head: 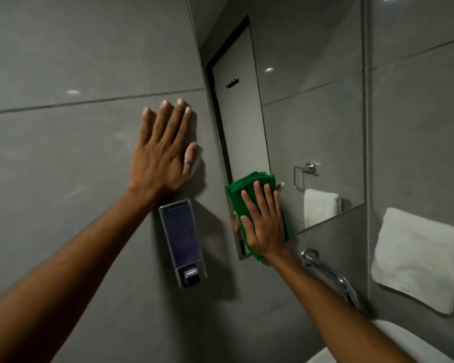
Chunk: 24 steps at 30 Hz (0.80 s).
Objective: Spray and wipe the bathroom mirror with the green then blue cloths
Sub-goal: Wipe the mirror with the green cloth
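The bathroom mirror (312,100) hangs on the grey tiled wall, its lower left corner near the middle of the view. My right hand (265,224) lies flat on a folded green cloth (243,192) and presses it against that lower left corner of the glass. My left hand (163,155) rests flat on the wall tile to the left of the mirror, fingers spread, holding nothing. No blue cloth or spray bottle is in view.
A wall-mounted soap dispenser (181,242) sits just below my left wrist. A chrome tap (330,273) curves below the mirror over a white basin (393,339). A white towel (414,258) hangs on the right wall.
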Available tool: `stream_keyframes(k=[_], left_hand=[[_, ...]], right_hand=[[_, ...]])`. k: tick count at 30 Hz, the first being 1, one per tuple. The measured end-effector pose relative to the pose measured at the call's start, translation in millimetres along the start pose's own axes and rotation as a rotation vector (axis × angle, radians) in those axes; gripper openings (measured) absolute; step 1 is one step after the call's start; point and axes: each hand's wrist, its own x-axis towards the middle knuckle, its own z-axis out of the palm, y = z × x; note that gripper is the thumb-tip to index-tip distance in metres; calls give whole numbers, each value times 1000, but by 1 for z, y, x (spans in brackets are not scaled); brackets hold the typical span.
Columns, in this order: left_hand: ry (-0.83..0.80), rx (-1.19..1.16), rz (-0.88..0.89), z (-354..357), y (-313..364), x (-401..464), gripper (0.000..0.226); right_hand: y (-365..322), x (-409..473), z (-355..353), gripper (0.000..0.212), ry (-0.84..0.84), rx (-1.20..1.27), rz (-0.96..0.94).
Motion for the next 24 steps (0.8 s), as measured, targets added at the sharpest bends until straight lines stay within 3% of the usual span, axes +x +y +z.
stream_keyframes(k=[5, 14, 18, 21, 24], left_hand=[[26, -11, -12, 4, 0, 3, 75], [82, 24, -20, 10, -3, 4, 76], [136, 64, -17, 14, -4, 2, 75], [137, 58, -18, 13, -3, 4, 74], [106, 52, -34, 7, 0, 5, 75]], right_hand=[[60, 19, -22, 60, 48, 9, 57], [178, 43, -61, 64, 127, 53, 360], [220, 45, -67, 64, 178, 93, 604], [222, 51, -61, 66, 240, 143, 753], [188, 62, -50, 67, 254, 137, 768]])
